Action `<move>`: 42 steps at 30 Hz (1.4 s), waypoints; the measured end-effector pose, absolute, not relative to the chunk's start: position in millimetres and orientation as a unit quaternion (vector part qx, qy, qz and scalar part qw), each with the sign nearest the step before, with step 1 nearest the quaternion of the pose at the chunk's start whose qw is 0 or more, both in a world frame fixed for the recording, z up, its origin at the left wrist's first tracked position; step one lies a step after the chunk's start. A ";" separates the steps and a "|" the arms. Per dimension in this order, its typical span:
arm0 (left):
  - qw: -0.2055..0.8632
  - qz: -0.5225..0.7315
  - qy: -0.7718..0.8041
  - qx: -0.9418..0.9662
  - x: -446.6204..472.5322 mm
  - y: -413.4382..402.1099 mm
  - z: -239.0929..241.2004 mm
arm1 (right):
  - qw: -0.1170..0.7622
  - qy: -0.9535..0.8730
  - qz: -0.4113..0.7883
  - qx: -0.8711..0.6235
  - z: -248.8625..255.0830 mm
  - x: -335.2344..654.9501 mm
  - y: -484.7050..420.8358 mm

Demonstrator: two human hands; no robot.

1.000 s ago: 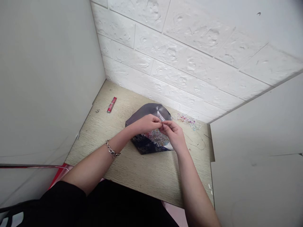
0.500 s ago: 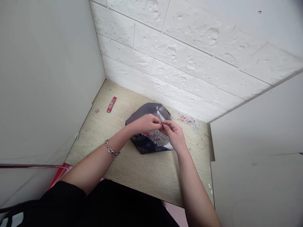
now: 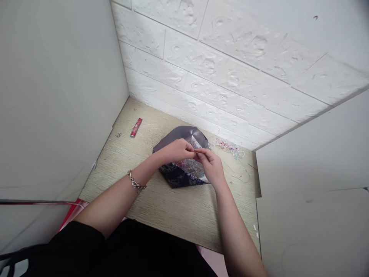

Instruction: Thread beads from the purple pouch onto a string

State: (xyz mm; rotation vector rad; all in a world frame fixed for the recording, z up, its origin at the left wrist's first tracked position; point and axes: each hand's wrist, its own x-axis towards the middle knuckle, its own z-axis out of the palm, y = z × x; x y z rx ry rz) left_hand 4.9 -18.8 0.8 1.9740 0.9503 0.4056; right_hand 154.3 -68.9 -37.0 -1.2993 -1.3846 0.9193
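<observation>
My left hand [image 3: 179,150] and my right hand [image 3: 211,161] meet fingertip to fingertip above an open dark bag [image 3: 180,177] with a grey lining. Both are closed in a pinch, and whatever lies between the fingertips is too small to make out. Many small, pale and pink beads [image 3: 191,167] fill the bag below them. To the right of my right hand, strung beads [image 3: 229,148] lie in a loose heap, and a thin thread [image 3: 245,177] curls over the tabletop.
A red tube-shaped object [image 3: 136,127] lies at the back left of the wooden table [image 3: 173,215]. Small bits [image 3: 118,135] are near it. A white brick-patterned wall [image 3: 207,80] stands behind, with pale panels [image 3: 57,96] at both sides.
My hands stay together over the bag. The right hand's fingertips have shifted slightly to the left, closer against the left hand's fingers.
</observation>
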 end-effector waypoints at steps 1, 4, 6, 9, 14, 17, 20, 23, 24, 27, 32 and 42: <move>0.441 0.165 0.385 0.794 4.9 -19.1 1.4 | 0.494 -0.573 0.376 -0.535 -36.7 154.3 -69.0; 0.439 0.173 0.391 0.791 4.9 -19.8 2.6 | 0.497 -0.577 0.368 -0.534 -35.8 153.8 -68.8; 0.439 0.182 0.390 0.789 4.9 -20.0 2.7 | 0.501 -0.579 0.363 -0.532 -35.9 153.5 -68.3; 0.446 0.191 0.385 0.785 5.1 -19.6 1.6 | 0.502 -0.586 0.347 -0.533 -36.8 153.7 -68.0; 0.473 0.198 0.385 0.767 5.2 -17.6 -0.6 | 0.494 -0.609 0.298 -0.545 -36.2 154.3 -69.6; 0.488 0.199 0.380 0.760 5.3 -15.8 -2.1 | 0.481 -0.628 0.259 -0.554 -34.1 153.7 -71.1; 0.494 0.204 0.381 0.755 5.4 -14.6 -3.6 | 0.469 -0.647 0.216 -0.561 -32.2 152.3 -72.3; 0.498 0.213 0.381 0.749 5.5 -14.9 -3.7 | 0.472 -0.646 0.176 -0.574 -31.0 151.0 -73.3; 0.500 0.215 0.381 0.747 5.5 -15.3 -3.4 | 0.475 -0.641 0.163 -0.580 -30.6 150.7 -73.6; 0.501 0.221 0.379 0.746 5.4 -16.2 -2.7 | 0.477 -0.645 0.117 -0.586 -29.1 150.2 -74.6; 0.494 0.228 0.375 0.750 5.5 -15.7 -3.9 | 0.461 -0.686 0.088 -0.556 -25.6 150.2 -75.8; 0.519 0.212 0.352 0.749 4.2 -15.9 -0.2 | 0.515 -0.627 0.168 -0.560 -28.7 151.5 -73.9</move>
